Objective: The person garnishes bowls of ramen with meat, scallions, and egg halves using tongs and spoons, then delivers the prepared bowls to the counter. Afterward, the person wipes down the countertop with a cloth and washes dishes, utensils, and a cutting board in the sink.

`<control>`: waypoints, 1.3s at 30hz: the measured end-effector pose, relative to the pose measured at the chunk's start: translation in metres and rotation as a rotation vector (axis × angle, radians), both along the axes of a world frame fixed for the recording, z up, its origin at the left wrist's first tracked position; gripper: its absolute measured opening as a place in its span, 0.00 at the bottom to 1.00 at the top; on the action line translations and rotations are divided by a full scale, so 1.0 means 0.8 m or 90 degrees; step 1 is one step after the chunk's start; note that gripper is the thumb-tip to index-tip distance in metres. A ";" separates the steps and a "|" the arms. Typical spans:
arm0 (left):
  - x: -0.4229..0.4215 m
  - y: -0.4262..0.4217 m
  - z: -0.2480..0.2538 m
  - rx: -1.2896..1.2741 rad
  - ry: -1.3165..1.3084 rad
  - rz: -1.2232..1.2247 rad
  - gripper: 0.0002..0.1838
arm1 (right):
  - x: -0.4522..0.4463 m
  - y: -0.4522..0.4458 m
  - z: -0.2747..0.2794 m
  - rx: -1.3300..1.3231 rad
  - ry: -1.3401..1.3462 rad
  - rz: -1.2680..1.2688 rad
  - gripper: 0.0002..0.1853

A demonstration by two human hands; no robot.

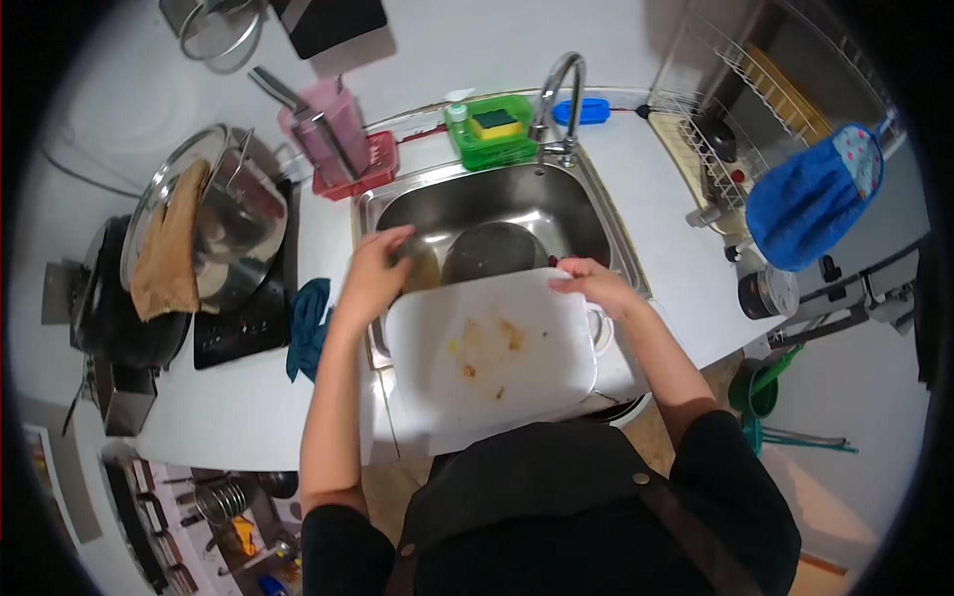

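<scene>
A white chopping board (477,397) with a loop handle at its right end lies tilted over the front edge of the steel sink (397,214). Brown and yellow food stains mark its face. My right hand (593,285) grips its far right corner, thumb on top and fingers partly hidden. My left hand (381,273) is over the sink's left side, just beyond the board's far left corner, with thumb and fingers apart and nothing seen between them. A dark round item (492,248) sits in the basin, partly covered by the board.
Behind the sink are a curved faucet (566,104) and a green tray (487,149) holding a yellow sponge (495,125). Left stand a pink knife holder (323,129), a dark cloth (309,328) and a large steel pot (238,219). A blue towel (810,214) hangs from the right rack.
</scene>
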State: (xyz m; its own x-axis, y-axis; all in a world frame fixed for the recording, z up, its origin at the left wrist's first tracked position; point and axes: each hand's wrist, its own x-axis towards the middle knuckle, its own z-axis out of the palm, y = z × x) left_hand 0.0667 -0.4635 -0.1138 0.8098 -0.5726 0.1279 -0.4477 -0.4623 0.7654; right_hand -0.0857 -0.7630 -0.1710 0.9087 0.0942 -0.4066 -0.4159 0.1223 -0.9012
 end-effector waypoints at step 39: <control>0.252 -0.371 -0.085 0.346 -0.225 -0.093 0.22 | 0.187 0.006 0.075 -0.694 -0.234 -0.143 0.20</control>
